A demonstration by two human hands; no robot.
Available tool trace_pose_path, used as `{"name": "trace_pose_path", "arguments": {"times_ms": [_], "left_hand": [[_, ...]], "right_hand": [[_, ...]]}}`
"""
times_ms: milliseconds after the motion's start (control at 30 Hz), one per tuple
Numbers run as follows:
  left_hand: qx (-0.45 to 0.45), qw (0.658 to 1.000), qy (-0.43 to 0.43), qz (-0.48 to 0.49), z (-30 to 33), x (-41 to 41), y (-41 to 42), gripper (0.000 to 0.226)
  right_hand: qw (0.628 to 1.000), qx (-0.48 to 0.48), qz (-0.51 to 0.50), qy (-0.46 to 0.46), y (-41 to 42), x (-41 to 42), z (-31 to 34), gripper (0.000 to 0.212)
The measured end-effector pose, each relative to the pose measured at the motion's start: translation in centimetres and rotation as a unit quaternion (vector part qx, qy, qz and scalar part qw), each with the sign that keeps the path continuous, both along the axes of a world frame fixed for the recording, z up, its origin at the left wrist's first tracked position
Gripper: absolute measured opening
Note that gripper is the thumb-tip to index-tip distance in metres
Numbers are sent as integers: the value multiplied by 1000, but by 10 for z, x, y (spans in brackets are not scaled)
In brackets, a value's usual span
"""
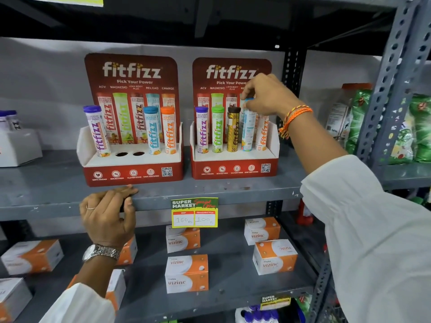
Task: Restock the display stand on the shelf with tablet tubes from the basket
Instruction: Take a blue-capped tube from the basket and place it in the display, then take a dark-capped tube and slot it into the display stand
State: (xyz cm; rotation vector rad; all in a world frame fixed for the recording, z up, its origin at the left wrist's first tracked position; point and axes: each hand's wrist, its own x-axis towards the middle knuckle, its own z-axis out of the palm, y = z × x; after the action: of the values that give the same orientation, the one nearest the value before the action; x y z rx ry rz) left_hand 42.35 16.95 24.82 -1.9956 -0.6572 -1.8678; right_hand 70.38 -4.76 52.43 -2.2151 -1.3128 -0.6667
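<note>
Two red fitfizz display stands sit on the grey shelf. The right stand holds purple, green, gold and orange tubes. My right hand grips the cap of a blue tube standing in that stand's fourth slot. The left stand holds a leaning purple tube, a blue tube and an orange tube, with two empty holes between them. My left hand rests curled on the shelf's front edge; a dark object seems to sit in its palm. The basket is out of view.
A supermarket price tag hangs from the shelf edge. Several orange-and-white vizinc boxes lie on the lower shelf. Green packets fill the bay to the right behind a perforated steel upright. A white box stands far left.
</note>
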Motion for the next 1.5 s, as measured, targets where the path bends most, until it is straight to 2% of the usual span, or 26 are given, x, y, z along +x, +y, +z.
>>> {"name": "trace_pose_path", "arguments": {"times_ms": [233,500,700,933,1000,1100,1200,1367,1500], "left_hand": [[-11,1000,-1,-9,1,-1,-3,48],[-28,999,11,-16,-1,-3,-2,48],[-20,999,14,-29,1,-6,-3,49],[-55,996,35,-62,6,-10,-10,34],[-69,993,55,-74,8,-14,-14,28],[-85,989,91,-78,13,-26,-22,32],[-97,989,86,-67,13,-53,-33,34],[-139,984,104,-38,-6,-123,-43,31],[-208,972,109,8,-50,-194,-46,30]], "right_hand": [[996,-83,19,7,-3,2,5,33],[993,-80,49,70,-1,4,3,39],[994,-86,27,63,3,7,1,43],[995,-82,15,47,6,-2,7,57],[998,-51,40,25,11,-15,8,58],[993,-5,114,-12,25,-46,4,51],[979,33,197,-23,47,-90,-9,41],[934,66,350,-1,92,-183,-50,36],[893,68,442,41,132,-258,-99,34]]}}
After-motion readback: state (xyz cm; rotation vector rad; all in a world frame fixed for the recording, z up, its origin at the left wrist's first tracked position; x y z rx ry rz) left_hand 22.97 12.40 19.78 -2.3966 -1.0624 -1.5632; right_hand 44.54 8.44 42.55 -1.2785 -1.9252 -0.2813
